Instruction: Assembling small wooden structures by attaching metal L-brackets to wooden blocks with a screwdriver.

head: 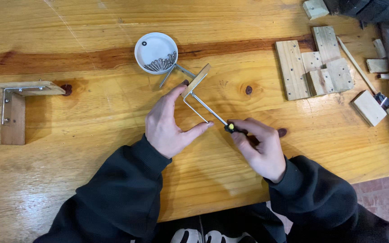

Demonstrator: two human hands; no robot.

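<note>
Wooden block [196,80] pinched in left hand [169,123]; one screwdriver [212,110] gripped by right hand [260,146]; one white dish [156,50].

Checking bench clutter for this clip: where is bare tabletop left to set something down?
Bare wood runs along the far edge left of the round white screw dish, and between the wooden bracket assembly and the left hand. It is crowded at the right by the pale wood offcuts, and around the right hand with its screwdriver.

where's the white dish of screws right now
In the head view, the white dish of screws sits on the wooden table, upper centre, just beyond the left hand and the small wood block it steadies.
</note>
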